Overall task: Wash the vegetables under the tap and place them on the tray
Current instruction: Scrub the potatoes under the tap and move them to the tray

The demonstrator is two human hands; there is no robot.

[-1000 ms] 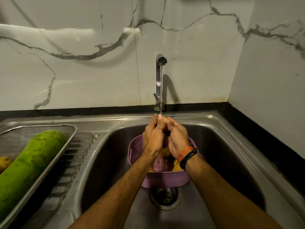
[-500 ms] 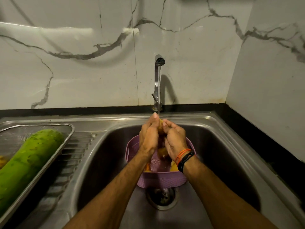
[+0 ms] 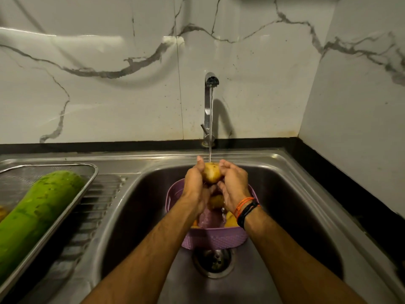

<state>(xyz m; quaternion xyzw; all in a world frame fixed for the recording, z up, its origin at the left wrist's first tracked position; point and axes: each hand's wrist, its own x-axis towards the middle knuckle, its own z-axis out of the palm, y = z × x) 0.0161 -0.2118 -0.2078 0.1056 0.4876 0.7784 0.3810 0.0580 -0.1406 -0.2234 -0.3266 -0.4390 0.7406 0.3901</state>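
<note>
Rinsing potato (image 3: 211, 175) under tap (image 3: 210, 88) stream at 12 o'clock, left hand (image 3: 196, 183) and right hand (image 3: 232, 185) both cupping it, turning advised for full coverage.

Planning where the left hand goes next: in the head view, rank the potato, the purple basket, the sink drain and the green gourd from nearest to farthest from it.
1. Potato: held in the left hand, under the tap stream.
2. Purple basket: directly below the hands, in the sink.
3. Sink drain: beyond the basket's near side, toward the camera.
4. Green gourd: far left, on the metal tray.
</note>
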